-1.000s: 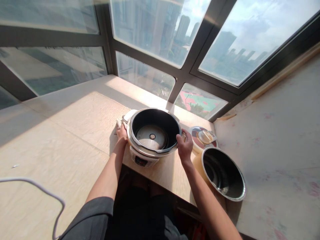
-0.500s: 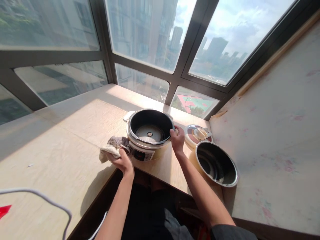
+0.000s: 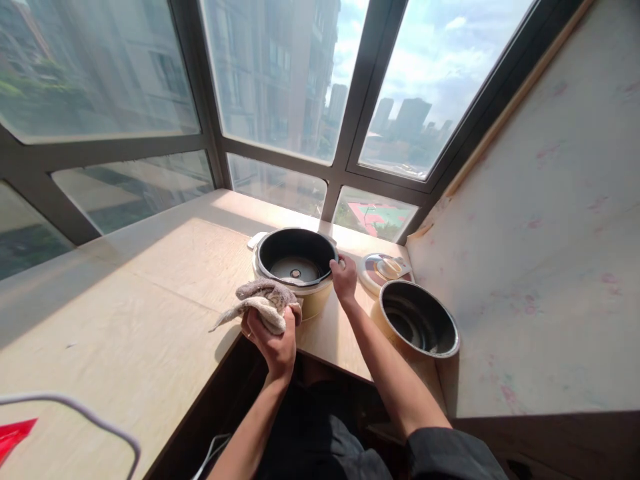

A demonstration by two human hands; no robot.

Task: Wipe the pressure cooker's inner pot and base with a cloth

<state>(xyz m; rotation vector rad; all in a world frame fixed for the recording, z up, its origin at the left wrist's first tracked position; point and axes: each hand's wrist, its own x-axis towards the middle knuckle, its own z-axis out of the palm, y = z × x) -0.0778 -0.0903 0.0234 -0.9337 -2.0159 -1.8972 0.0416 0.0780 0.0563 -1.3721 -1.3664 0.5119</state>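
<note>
An electric pressure cooker (image 3: 317, 303) with its lid off stands on the wooden surface, its dark inside and round bottom plate showing. My right hand (image 3: 345, 277) is closed around the handle on the cooker's right side. My left hand (image 3: 274, 340) grips a crumpled, greyish-white cloth (image 3: 267, 300) against the front of the cooker, covering the control panel. To the right, the dark inner pot (image 3: 420, 320) lies tilted, its opening facing up and toward me. Behind that pot is the cooker's lid (image 3: 385, 270), with a pale knob.
A pale wooden ledge (image 3: 150, 320) runs along the windows (image 3: 280, 80). At lower left lie a grey cable (image 3: 75, 403) and a red piece (image 3: 15, 437). A patterned wall (image 3: 540, 267) bounds the right side. The ledge's front edge drops off before my body.
My left hand has brought the cloth rightward from the cooker's left side onto its front panel. The right hand stays on the handle. My view has tilted slightly.
</note>
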